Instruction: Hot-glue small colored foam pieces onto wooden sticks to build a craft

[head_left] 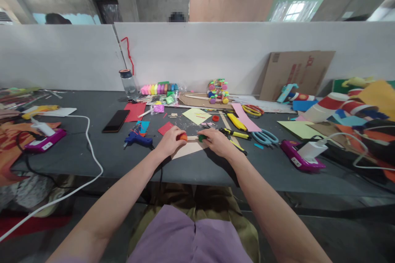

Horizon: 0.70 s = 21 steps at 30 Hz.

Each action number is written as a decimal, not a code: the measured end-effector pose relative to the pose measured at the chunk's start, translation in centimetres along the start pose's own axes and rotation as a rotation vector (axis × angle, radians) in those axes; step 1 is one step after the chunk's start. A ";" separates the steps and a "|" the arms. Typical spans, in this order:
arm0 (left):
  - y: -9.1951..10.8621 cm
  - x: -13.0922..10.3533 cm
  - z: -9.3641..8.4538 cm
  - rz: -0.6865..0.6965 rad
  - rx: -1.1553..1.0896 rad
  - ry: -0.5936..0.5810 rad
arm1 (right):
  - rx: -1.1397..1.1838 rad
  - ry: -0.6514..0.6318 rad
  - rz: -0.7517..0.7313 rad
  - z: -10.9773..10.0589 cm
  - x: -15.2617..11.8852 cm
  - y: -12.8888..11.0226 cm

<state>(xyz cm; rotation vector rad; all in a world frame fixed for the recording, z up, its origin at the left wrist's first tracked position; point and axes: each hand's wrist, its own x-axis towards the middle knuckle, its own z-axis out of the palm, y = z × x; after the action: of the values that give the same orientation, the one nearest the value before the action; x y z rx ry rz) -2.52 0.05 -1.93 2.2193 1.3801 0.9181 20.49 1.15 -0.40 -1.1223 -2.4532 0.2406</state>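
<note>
At the middle of the desk, my left hand [169, 141] is closed on a small orange disc [183, 136]. Opposite it, my right hand [219, 142] pinches a small dark green disc [201, 138]. A thin pale stick [193, 137] spans the gap between the two discs; whether it is fixed to them I cannot tell. Under my hands lies a piece of brown cardboard [188, 151]. A blue glue gun [138, 139] rests left of my left hand. Pliers with yellow-black handles [237, 133] lie close to my right hand, beside blue-handled scissors [265, 137].
Further back are a small colourful model [217, 90], a row of coloured clay [159, 89] and a clear bottle [129, 84]. A phone [116, 121] lies left. Purple power strips [46, 141] with trailing cables sit at both sides. A white partition [191, 53] closes the desk's back.
</note>
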 end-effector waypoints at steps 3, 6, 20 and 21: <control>0.1 0.0 -0.1 0.002 0.013 -0.002 | -0.007 0.006 0.006 0.1 0.0 -0.1; 0.2 0.0 -0.2 0.009 0.020 -0.003 | -0.024 0.013 0.021 0.0 0.0 -0.2; 0.1 0.0 -0.2 0.034 -0.052 0.128 | -0.105 0.032 0.091 -0.5 0.0 -0.6; 0.2 0.0 -0.2 0.041 -0.059 0.133 | -0.099 0.029 0.087 -0.4 0.0 -0.6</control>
<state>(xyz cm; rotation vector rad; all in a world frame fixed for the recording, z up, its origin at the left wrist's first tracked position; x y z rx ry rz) -2.53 -0.01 -1.68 2.1844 1.3507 1.1248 20.31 0.75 0.14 -1.2672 -2.4164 0.1296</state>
